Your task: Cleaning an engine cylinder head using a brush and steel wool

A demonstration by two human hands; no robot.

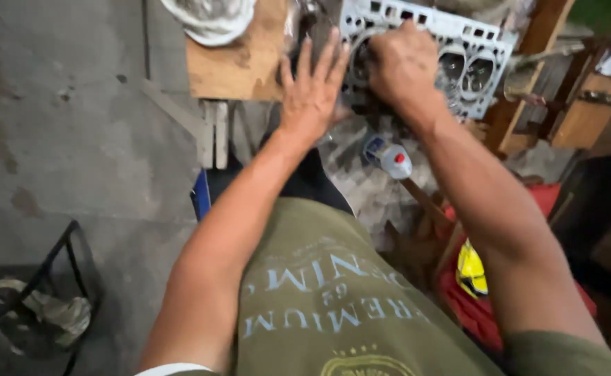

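A silver metal engine cylinder head (469,59) with round chambers lies across the top of the view on a wooden bench. My left hand (312,87) rests flat with fingers spread at its left end. My right hand (403,66) is closed in a fist over the middle of the cylinder head, pressing on something I cannot make out. A small white plastic bottle with a red cap (388,157) lies just below the hands.
A wooden board (239,66) with a white bowl-like object (211,19) sits top left. Grey concrete floor (75,139) fills the left. A black metal frame (55,278) stands lower left. Red cloth and a yellow object (471,270) lie right, beside wooden beams (584,115).
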